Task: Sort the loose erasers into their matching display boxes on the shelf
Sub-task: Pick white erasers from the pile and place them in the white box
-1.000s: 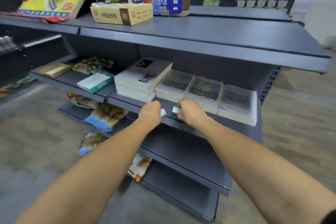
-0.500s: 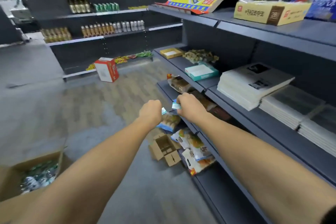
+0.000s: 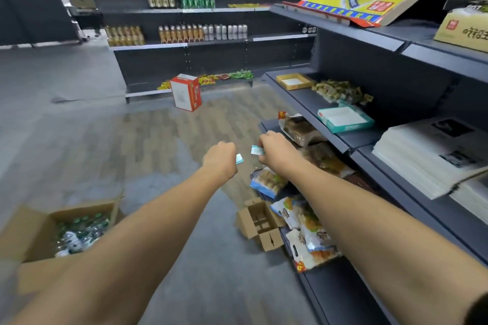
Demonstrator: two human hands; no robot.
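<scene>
- Left hand (image 3: 220,159) out over the aisle floor, fingers curled round a small teal eraser (image 3: 239,158); only its end shows past the knuckles.
- Right hand (image 3: 274,150) just beside it, pinching a second teal-and-white eraser (image 3: 257,150) at the fingertips.
- Teal display box (image 3: 345,119) sits open on the middle shelf (image 3: 303,99), well apart from both hands.
- Yellow display box (image 3: 293,81) farther along that shelf; pile of loose wrapped erasers (image 3: 340,91) between the 2 boxes.
</scene>
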